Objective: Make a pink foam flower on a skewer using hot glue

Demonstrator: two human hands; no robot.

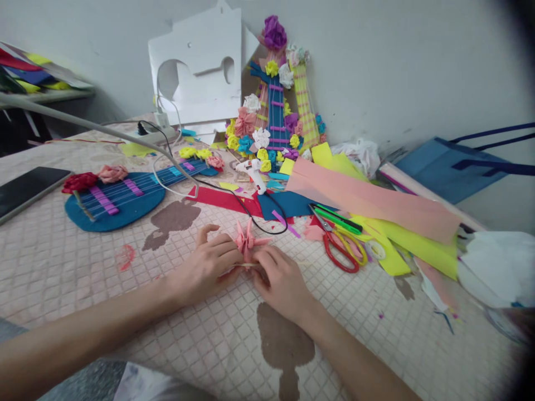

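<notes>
My left hand [211, 257] and my right hand [281, 278] meet over the table, fingers closed at the base of a pink paper flower [246, 239]. Its narrow pointed petals stick up and out beyond my fingertips. A thin pale strip [249, 265], perhaps a stick or cord, crosses between both hands at the flower's base. My left index finger is raised and bent. Right of my right hand lie red-and-yellow-handled scissors [343, 252] and a green cutter [337, 219]. A white glue gun [254, 174] rests behind the flower.
A blue paper guitar [121, 200] with paper flowers lies left, near a phone [33, 189]. Decorated guitars [276, 111] lean on the wall. Pink paper [371, 195], yellow sheets and a tape roll [375, 250] lie right. A white cable [104, 133] crosses the left; a black cord loops behind my hands.
</notes>
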